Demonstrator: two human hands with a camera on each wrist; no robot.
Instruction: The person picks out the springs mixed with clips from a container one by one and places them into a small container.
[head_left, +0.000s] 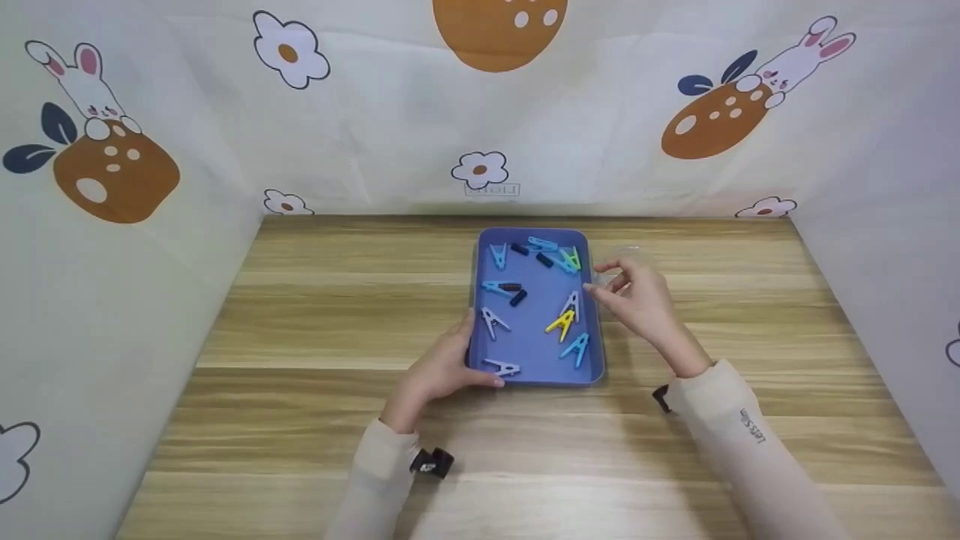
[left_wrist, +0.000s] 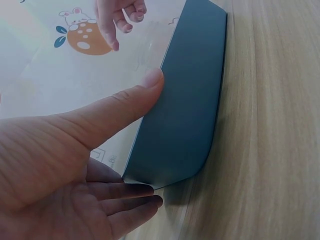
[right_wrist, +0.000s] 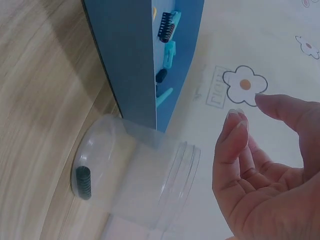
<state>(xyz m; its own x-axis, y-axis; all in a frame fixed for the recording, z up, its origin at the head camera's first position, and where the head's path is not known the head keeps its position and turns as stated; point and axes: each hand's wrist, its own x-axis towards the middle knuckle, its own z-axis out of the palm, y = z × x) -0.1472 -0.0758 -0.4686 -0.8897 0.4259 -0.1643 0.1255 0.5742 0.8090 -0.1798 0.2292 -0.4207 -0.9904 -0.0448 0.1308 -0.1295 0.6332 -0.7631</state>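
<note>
A blue tray (head_left: 536, 356) on the table holds several clips, among them a yellow clip (head_left: 561, 322), light blue ones such as the clip (head_left: 576, 349), a grey clip (head_left: 493, 322), and small black pieces like the one (head_left: 518, 298). My left hand (head_left: 441, 369) grips the tray's near left corner, thumb on the near wall and fingers along the left side. Just past the tray's right edge hovers my right hand (head_left: 641, 298), thumb and fingertips apart with nothing between them. Close to it, a clear jar (right_wrist: 142, 175) lies beside the tray, with a dark ribbed piece (right_wrist: 83, 182) inside.
Wood-grain table (head_left: 322, 315) surrounds the tray. Behind it and at both sides hangs a pale cloth (head_left: 375, 112) printed with rabbits, oranges and flowers.
</note>
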